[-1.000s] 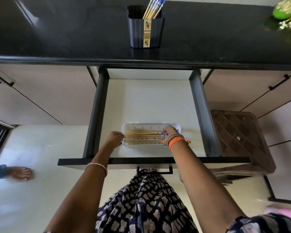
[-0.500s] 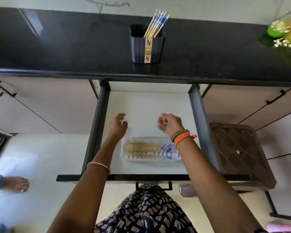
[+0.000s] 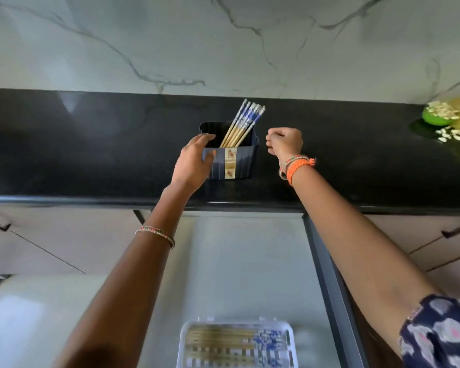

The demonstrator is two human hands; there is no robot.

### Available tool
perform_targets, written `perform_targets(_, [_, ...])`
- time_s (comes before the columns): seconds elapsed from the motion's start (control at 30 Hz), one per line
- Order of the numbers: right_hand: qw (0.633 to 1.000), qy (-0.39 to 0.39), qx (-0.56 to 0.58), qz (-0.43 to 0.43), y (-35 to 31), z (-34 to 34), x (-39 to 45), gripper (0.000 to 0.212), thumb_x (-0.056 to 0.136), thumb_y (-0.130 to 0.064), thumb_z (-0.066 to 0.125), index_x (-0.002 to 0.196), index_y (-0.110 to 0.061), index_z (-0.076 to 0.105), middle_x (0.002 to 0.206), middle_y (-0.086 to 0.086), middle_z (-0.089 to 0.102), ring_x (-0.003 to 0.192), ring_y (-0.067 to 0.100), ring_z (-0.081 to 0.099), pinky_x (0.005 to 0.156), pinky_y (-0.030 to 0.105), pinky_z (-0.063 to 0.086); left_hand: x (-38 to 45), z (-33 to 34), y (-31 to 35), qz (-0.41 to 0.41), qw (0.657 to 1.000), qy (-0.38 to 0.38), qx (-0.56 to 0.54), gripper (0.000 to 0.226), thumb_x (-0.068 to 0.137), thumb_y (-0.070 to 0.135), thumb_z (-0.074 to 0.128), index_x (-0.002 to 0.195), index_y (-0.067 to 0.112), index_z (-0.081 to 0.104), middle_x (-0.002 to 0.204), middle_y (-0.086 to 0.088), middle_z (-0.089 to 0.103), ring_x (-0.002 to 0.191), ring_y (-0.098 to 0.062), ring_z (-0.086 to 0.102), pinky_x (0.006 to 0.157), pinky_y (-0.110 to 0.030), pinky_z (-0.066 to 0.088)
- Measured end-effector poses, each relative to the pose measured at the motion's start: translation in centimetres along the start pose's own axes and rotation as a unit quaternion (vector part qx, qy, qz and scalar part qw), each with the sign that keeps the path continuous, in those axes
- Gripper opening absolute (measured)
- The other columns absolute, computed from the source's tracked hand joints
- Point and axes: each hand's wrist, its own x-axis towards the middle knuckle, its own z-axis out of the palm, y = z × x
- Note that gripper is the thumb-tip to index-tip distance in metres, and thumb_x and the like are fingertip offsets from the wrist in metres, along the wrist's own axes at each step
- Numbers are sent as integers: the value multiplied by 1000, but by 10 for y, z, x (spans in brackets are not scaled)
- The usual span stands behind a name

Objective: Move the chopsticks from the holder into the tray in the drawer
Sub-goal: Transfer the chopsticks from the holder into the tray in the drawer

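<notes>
A dark ribbed holder [image 3: 239, 162] stands on the black countertop [image 3: 91, 144], with several blue-and-white-topped wooden chopsticks [image 3: 243, 123] leaning to its right side. My left hand [image 3: 193, 162] grips the holder's left wall, fingers over the rim. My right hand [image 3: 286, 142] hovers just right of the holder with fingers loosely curled, holding nothing. Below, in the open white drawer [image 3: 245, 261], a clear plastic tray [image 3: 186, 338] holds several chopsticks [image 3: 223, 341] lying flat, blue ends to the right.
A marble-patterned wall [image 3: 223, 43] rises behind the counter. A green bowl [image 3: 436, 118] with pale pieces sits at the far right of the counter. The drawer's dark side rail [image 3: 329, 282] runs under my right forearm. Cabinet fronts with black handles flank the drawer.
Both hands have left the tray in the drawer and risen to the counter. The left hand has taken hold of the holder; the right has come beside it. The view tilted upward.
</notes>
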Motion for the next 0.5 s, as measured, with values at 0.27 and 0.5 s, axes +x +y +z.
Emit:
perform_targets(0.27, [996,-85,16,18,2,46,78,18,88,-16,65,99,-3,71,85,9,64,79,21,60,65,32,53,27,25,-41,58,997,37,30,27,90,3,50,109,12,67,112,-7,70,104,-19,65,86,-21,51])
perform_targets(0.5, [997,-51,55,3,5,46,94,11,87,-9,65,77,-7,69,80,9,69,71,16,67,63,19,56,28,31,-41,43,997,64,4,27,88,0,51,106,10,69,111,-9,70,103,-19,66,81,-7,43])
